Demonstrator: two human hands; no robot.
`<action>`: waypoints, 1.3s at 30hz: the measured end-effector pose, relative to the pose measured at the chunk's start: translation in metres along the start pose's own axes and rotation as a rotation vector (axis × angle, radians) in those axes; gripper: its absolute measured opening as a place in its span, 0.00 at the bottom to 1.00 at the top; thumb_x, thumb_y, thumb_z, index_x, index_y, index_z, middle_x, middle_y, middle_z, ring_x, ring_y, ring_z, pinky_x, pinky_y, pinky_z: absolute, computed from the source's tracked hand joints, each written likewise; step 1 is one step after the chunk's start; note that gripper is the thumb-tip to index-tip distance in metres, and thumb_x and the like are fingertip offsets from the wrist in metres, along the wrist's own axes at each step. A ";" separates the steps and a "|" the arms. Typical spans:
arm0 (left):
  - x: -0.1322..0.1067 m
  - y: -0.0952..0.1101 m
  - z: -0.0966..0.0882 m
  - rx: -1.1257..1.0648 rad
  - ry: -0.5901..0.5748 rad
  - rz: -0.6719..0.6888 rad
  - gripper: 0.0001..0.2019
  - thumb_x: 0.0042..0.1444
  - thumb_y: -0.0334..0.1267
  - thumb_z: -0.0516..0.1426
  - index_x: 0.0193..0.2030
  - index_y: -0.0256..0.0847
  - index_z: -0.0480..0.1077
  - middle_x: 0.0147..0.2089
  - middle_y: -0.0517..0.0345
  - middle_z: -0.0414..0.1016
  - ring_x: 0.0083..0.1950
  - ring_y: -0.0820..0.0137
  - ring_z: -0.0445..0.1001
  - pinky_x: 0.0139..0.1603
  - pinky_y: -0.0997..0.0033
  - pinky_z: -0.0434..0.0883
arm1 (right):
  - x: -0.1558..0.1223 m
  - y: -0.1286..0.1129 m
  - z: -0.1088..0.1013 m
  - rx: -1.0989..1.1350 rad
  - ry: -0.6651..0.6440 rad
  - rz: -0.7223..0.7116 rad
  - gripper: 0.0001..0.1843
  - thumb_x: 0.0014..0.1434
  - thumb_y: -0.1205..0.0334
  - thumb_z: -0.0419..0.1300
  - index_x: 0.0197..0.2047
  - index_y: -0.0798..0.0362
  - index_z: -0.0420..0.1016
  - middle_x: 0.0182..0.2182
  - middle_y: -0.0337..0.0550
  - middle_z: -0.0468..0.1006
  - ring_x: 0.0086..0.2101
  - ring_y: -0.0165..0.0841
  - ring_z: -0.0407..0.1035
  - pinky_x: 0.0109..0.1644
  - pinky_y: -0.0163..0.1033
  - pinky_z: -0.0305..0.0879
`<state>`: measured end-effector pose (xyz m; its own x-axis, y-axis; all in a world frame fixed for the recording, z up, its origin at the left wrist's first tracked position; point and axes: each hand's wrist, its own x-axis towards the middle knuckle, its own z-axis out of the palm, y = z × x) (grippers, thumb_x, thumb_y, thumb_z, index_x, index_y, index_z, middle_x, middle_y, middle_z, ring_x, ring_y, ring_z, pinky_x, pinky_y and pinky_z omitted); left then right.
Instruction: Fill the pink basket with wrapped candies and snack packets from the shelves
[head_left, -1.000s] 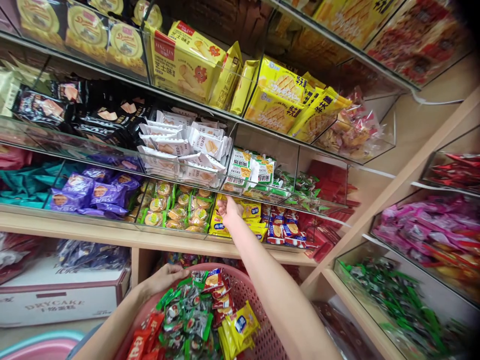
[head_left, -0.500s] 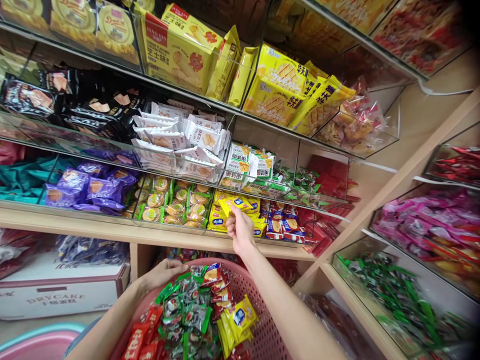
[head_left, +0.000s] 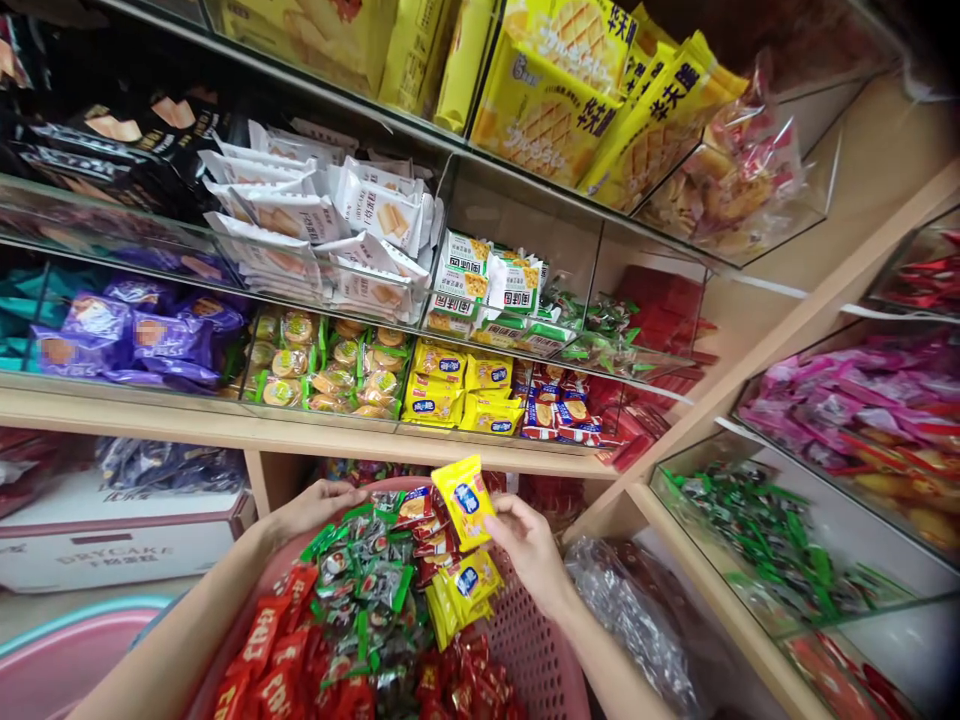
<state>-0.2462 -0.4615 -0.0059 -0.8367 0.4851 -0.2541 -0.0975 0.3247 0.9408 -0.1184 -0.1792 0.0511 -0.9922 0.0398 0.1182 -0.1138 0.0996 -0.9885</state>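
Observation:
My right hand (head_left: pixel 531 548) pinches a yellow snack packet (head_left: pixel 463 500) by its edge, above the right side of a pink perforated plastic basket (head_left: pixel 538 630). My left hand (head_left: pixel 319 508) grips the basket's far left rim. Inside the basket, green-and-clear wrapped sweets (head_left: pixel 367 590) lie in the middle, with red packets (head_left: pixel 274 650) to their left. More yellow packets (head_left: pixel 461 590) rest just below the one I hold, beside several red-and-blue packets (head_left: pixel 416 510). Dark red wrapped sweets (head_left: pixel 469 680) fill the near right part.
Ahead, clear shelf bins hold yellow packets (head_left: pixel 435 395), red-and-blue packets (head_left: pixel 562 410), round biscuits (head_left: pixel 289 362) and white cake packets (head_left: pixel 379 210). A wooden ledge (head_left: pixel 352 445) runs below them. A white carton (head_left: pixel 120 545) stands low left, near another pink tub (head_left: pixel 75 650). Bins with green-wrapped sweets (head_left: pixel 780 550) flank the right.
My right hand has come back from the yellow packets' bin to above the basket, bringing one packet with it. My left hand stays on the rim. The view has moved closer to the shelves.

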 end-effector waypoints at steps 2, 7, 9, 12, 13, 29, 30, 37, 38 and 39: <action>0.000 0.000 0.001 -0.024 -0.017 -0.003 0.26 0.39 0.60 0.57 0.33 0.36 0.75 0.28 0.57 0.74 0.31 0.68 0.68 0.33 0.72 0.63 | -0.006 0.010 -0.007 0.037 -0.029 0.094 0.13 0.51 0.51 0.59 0.32 0.52 0.68 0.30 0.38 0.71 0.30 0.30 0.67 0.31 0.35 0.66; 0.003 -0.005 0.000 -0.054 -0.035 -0.006 0.26 0.39 0.60 0.57 0.33 0.36 0.75 0.28 0.57 0.75 0.31 0.68 0.69 0.34 0.71 0.64 | -0.007 0.021 -0.029 -0.030 -0.152 0.243 0.17 0.51 0.47 0.58 0.38 0.52 0.69 0.28 0.38 0.73 0.28 0.30 0.68 0.30 0.34 0.65; 0.003 -0.006 -0.001 -0.052 -0.037 -0.008 0.25 0.41 0.59 0.57 0.33 0.36 0.74 0.29 0.57 0.75 0.32 0.67 0.69 0.35 0.71 0.64 | -0.002 0.021 -0.037 -0.085 -0.240 0.280 0.19 0.51 0.46 0.58 0.39 0.52 0.70 0.30 0.39 0.74 0.29 0.29 0.67 0.29 0.32 0.64; 0.003 -0.005 -0.001 -0.054 -0.050 -0.019 0.25 0.43 0.59 0.56 0.34 0.36 0.74 0.30 0.57 0.76 0.33 0.67 0.69 0.36 0.71 0.64 | 0.007 0.021 -0.045 -0.166 -0.381 0.354 0.20 0.50 0.45 0.57 0.37 0.52 0.71 0.29 0.38 0.74 0.28 0.28 0.66 0.27 0.31 0.63; 0.003 -0.005 -0.001 -0.052 -0.053 -0.021 0.25 0.43 0.59 0.56 0.33 0.36 0.74 0.30 0.57 0.76 0.33 0.67 0.69 0.36 0.71 0.64 | 0.010 0.020 -0.047 -0.182 -0.427 0.382 0.20 0.50 0.44 0.57 0.38 0.52 0.71 0.29 0.38 0.73 0.27 0.27 0.66 0.27 0.30 0.63; 0.003 -0.008 -0.004 -0.018 -0.058 0.016 0.24 0.44 0.58 0.56 0.31 0.35 0.73 0.30 0.58 0.74 0.32 0.69 0.68 0.36 0.74 0.64 | 0.031 0.029 -0.039 -0.824 -0.419 0.074 0.13 0.52 0.59 0.57 0.41 0.52 0.71 0.34 0.41 0.73 0.33 0.31 0.67 0.37 0.34 0.62; 0.003 -0.008 -0.003 -0.022 -0.063 0.010 0.24 0.44 0.58 0.56 0.32 0.35 0.73 0.30 0.58 0.74 0.32 0.69 0.69 0.36 0.73 0.64 | 0.030 0.028 -0.038 -0.860 -0.405 0.044 0.14 0.52 0.60 0.56 0.43 0.52 0.71 0.38 0.42 0.73 0.35 0.32 0.67 0.39 0.35 0.62; 0.001 -0.004 -0.002 -0.032 -0.055 -0.006 0.24 0.43 0.58 0.56 0.33 0.36 0.74 0.30 0.58 0.75 0.32 0.68 0.69 0.36 0.73 0.64 | 0.015 0.016 -0.026 -1.105 -0.367 -0.034 0.17 0.56 0.64 0.48 0.49 0.50 0.66 0.49 0.46 0.68 0.48 0.35 0.63 0.51 0.39 0.58; 0.002 -0.004 -0.002 -0.030 -0.056 -0.008 0.25 0.43 0.58 0.56 0.33 0.36 0.74 0.30 0.58 0.75 0.32 0.68 0.69 0.36 0.72 0.64 | 0.013 0.013 -0.025 -1.135 -0.382 -0.063 0.20 0.55 0.66 0.47 0.51 0.49 0.64 0.51 0.45 0.66 0.51 0.36 0.61 0.54 0.40 0.55; 0.002 -0.005 -0.003 -0.028 -0.057 -0.005 0.25 0.43 0.58 0.56 0.33 0.35 0.74 0.30 0.57 0.75 0.33 0.68 0.69 0.36 0.72 0.64 | 0.010 0.010 -0.023 -1.154 -0.413 -0.092 0.23 0.53 0.67 0.48 0.54 0.48 0.62 0.53 0.44 0.64 0.53 0.36 0.58 0.56 0.40 0.53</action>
<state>-0.2488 -0.4643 -0.0103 -0.8041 0.5296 -0.2701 -0.1169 0.3046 0.9453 -0.1281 -0.1549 0.0444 -0.9484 -0.3109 -0.0626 -0.2807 0.9147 -0.2906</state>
